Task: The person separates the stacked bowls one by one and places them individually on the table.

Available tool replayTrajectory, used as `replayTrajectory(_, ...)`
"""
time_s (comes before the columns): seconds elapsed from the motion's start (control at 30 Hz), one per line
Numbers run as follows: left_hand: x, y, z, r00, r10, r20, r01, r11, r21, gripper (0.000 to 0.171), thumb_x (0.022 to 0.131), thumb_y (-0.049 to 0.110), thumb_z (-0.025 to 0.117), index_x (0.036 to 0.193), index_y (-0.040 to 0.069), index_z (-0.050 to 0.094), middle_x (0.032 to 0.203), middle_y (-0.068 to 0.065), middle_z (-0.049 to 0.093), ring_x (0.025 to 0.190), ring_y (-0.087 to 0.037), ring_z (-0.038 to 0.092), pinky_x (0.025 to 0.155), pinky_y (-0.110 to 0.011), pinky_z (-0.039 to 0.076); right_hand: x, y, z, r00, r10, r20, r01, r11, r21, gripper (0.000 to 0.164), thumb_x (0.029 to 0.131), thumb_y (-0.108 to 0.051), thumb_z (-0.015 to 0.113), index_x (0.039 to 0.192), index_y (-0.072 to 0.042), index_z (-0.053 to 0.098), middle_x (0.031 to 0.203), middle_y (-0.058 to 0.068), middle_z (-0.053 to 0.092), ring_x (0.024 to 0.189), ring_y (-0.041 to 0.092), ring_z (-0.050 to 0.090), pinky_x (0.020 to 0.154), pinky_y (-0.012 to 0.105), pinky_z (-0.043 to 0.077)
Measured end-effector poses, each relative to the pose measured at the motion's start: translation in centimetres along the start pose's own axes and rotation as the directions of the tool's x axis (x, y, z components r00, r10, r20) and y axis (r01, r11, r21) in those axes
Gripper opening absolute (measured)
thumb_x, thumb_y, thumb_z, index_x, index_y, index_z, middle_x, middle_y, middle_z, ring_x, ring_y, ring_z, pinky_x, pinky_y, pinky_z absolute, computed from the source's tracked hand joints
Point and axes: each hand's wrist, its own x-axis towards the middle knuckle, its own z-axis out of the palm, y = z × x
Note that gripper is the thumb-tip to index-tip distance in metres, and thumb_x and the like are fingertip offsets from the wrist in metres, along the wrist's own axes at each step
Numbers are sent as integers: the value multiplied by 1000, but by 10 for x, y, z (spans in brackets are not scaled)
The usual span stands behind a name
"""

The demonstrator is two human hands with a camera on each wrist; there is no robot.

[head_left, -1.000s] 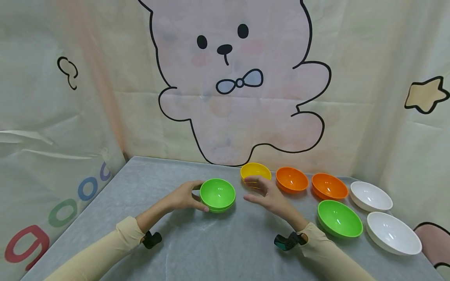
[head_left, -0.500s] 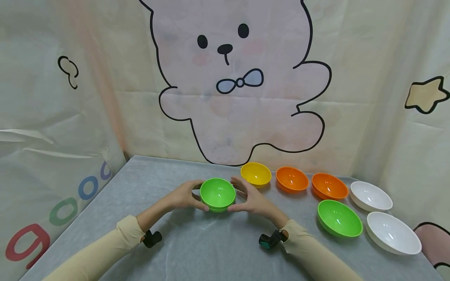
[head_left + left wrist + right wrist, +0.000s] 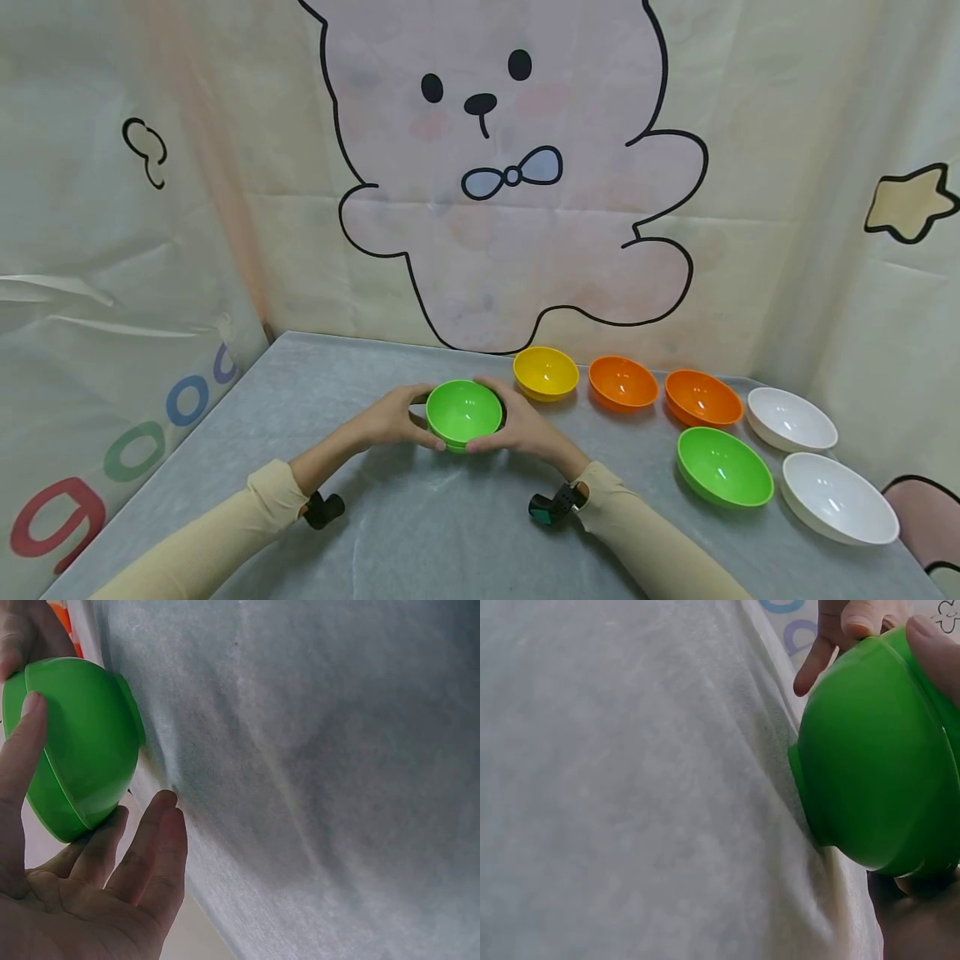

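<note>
Two green bowls, one nested in the other, stand upright on the grey cloth at the middle in the head view. The upper bowl (image 3: 463, 410) shows its glossy inside; the lower bowl (image 3: 97, 735) shows its outer wall and foot in the left wrist view. My left hand (image 3: 392, 418) holds the stack from the left, thumb at the near side and fingers spread round the far side. From the right, my right hand (image 3: 527, 427) grips the same stack, its thumb (image 3: 936, 656) across the rim. Its other fingers are partly hidden behind the bowls.
Behind and to the right sit a yellow bowl (image 3: 546, 375), two orange bowls (image 3: 622, 385), a third green bowl (image 3: 724, 468) and two white bowls (image 3: 838, 498). The grey cloth (image 3: 420, 533) covers the table, and a printed curtain (image 3: 750, 167) hangs along its back.
My right hand has come in leftward from near the yellow bowl and closed round the right side of the green stack. My left hand and the bowls stay in place.
</note>
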Motion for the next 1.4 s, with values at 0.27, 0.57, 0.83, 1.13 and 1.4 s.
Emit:
replayTrajectory(0.27, 0, 0, -1, 1000, 2, 0, -2, 1000, -12, 83, 78, 9, 91, 147, -5, 46, 143, -20, 52, 126, -40, 54, 92, -41, 56, 5, 1, 0, 998, -67, -2, 67, 998, 1, 99, 73, -14, 93, 154, -4, 38, 145, 14, 48, 126, 32, 49, 105, 53, 41)
replayTrajectory(0.57, -1, 1, 1, 1000, -5, -6, 5, 1000, -19, 82, 77, 8, 91, 145, -6, 48, 142, -21, 53, 122, -40, 57, 91, -40, 57, 3, -2, -5, 992, -118, -43, 120, 992, 41, 91, 72, -18, 95, 148, -7, 46, 137, 9, 54, 118, 26, 54, 99, 44, 49)
replayTrajectory(0.83, 0, 0, 1, 1000, -15, 3, 15, 999, -50, 84, 78, 9, 91, 146, -7, 45, 143, -25, 51, 112, -40, 64, 89, -38, 57, -1, -8, -12, 986, -135, -98, 140, 989, 49, 95, 72, -20, 95, 150, -11, 43, 141, 5, 52, 120, 24, 54, 101, 44, 47)
replayTrajectory(1.13, -1, 1, 0, 999, -30, -13, 29, 999, -23, 88, 78, 11, 91, 148, -8, 42, 147, -26, 47, 123, -44, 56, 91, -38, 57, -10, -19, -24, 973, -192, -132, 202, 977, 68, 94, 72, -11, 95, 151, -7, 43, 140, 7, 54, 120, 27, 54, 100, 46, 49)
replayTrajectory(1.4, -2, 2, 0, 998, -59, -23, 60, 998, 11, 90, 78, 13, 92, 149, -8, 41, 147, -27, 46, 113, -40, 64, 88, -38, 57, -29, -16, -35, 977, -152, -153, 164, 984, 73, 97, 71, -8, 95, 152, -9, 41, 146, 8, 48, 125, 29, 50, 102, 41, 48)
